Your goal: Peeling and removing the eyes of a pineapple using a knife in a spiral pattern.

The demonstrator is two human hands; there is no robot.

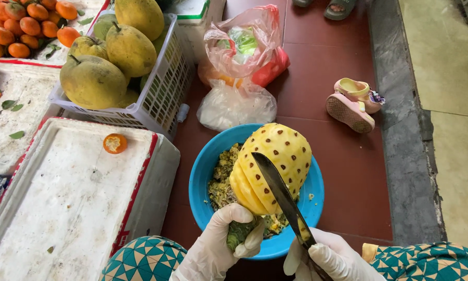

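Yellow pineapple [273, 166] stands above left hand's [221, 244] grip, over bowl [200, 177].

One peeled pineapple [272, 165] sits over one blue bowl [203, 177], crossed by one knife [281, 195]. Beyond the bowl lie two plastic bags, one pink [244, 44] and one clear [236, 106], and to its right one pair of small pink shoes [352, 103]. Left of the bowl: two foam boxes [62, 198], one halved orange [114, 143], one white basket [164, 91] showing four large yellow-green pomelos [92, 81].
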